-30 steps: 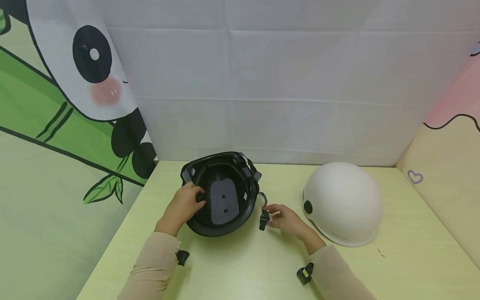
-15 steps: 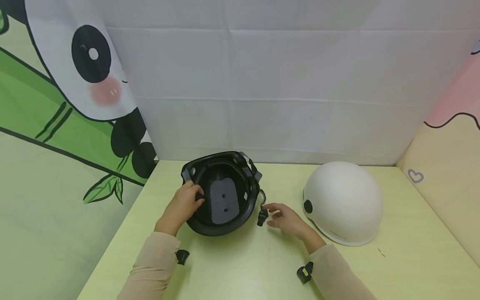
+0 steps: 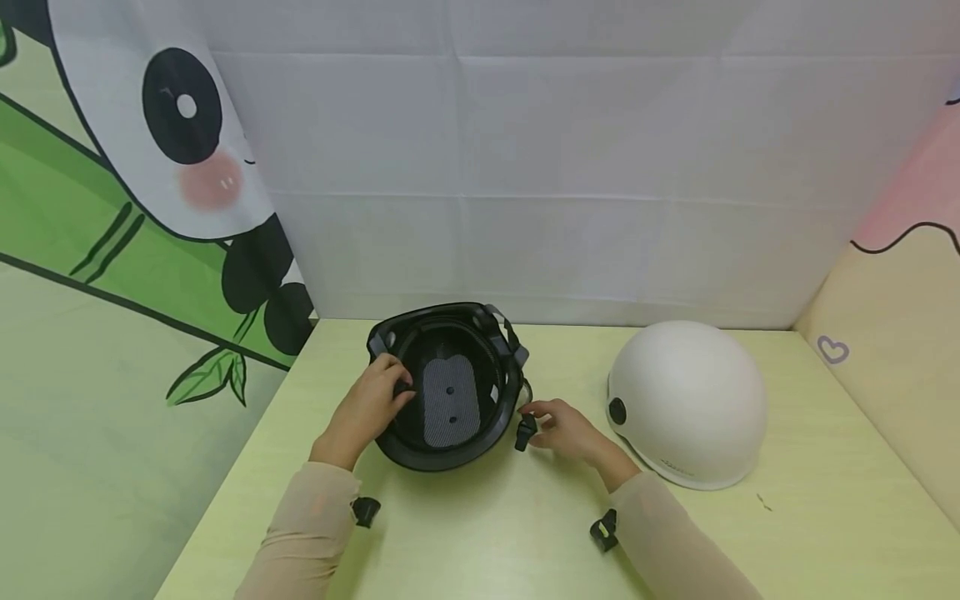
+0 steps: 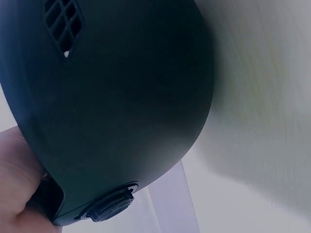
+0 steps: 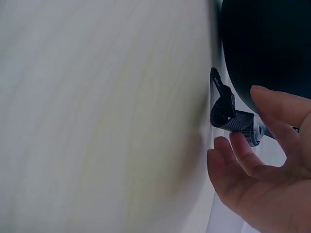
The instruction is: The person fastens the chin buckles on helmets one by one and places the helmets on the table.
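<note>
A dark helmet [image 3: 450,400] lies upside down on the table, its padded black inside facing up. My left hand [image 3: 365,408] grips the helmet's left rim, fingers curled over the edge; in the left wrist view the dark shell [image 4: 126,107] fills much of the picture, with a vent and a round side fitting. At the helmet's right side hangs a black chin strap with a buckle [image 3: 526,432]. My right hand [image 3: 564,432] is beside it; in the right wrist view the fingers are spread around the strap [image 5: 228,114], a fingertip at its lower edge, thumb apart.
A white helmet [image 3: 686,404] sits dome-up on the right of the table, close to my right hand. The pale yellow-green table [image 3: 487,533] ends at a white sheet [image 3: 525,167] behind. A printed cloth [image 3: 187,200] hangs at the left.
The strap buckle has swung slightly left and up. My right hand has shifted a little left toward the helmet, and the dark helmet has moved very slightly right with my left hand.
</note>
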Demonstrator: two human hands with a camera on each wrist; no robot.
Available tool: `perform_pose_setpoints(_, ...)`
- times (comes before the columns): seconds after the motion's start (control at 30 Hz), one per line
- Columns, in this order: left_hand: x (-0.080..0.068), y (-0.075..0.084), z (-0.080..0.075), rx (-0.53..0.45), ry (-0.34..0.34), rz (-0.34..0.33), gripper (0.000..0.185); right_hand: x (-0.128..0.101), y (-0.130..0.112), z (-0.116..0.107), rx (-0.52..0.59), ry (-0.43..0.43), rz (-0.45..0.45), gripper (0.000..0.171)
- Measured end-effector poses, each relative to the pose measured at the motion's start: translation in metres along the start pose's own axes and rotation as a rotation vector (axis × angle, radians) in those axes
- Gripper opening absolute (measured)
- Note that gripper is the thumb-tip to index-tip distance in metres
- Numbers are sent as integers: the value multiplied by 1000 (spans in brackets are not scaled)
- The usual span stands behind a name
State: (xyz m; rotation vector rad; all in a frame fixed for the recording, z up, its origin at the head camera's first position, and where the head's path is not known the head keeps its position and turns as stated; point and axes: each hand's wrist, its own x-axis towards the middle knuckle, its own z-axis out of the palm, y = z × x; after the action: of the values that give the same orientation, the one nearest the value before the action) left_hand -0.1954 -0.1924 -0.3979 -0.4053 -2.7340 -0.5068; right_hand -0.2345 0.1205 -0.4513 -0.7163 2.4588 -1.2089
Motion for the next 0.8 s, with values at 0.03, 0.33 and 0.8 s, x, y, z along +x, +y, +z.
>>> perform_pose_setpoints(0.03, 0, 0, 0, -3, 0, 7, 18, 1, 0, 0, -12, -5, -1, 45)
perform_pose_setpoints(0.33, 2, 1, -2, -13, -39, -4, 18, 7, 0, 5, -112, -7, -6, 46)
perform_pose_setpoints(0.8, 3, 3, -5, -35, -68, -54, 18, 9, 10, 9, -188, -35, -7, 37)
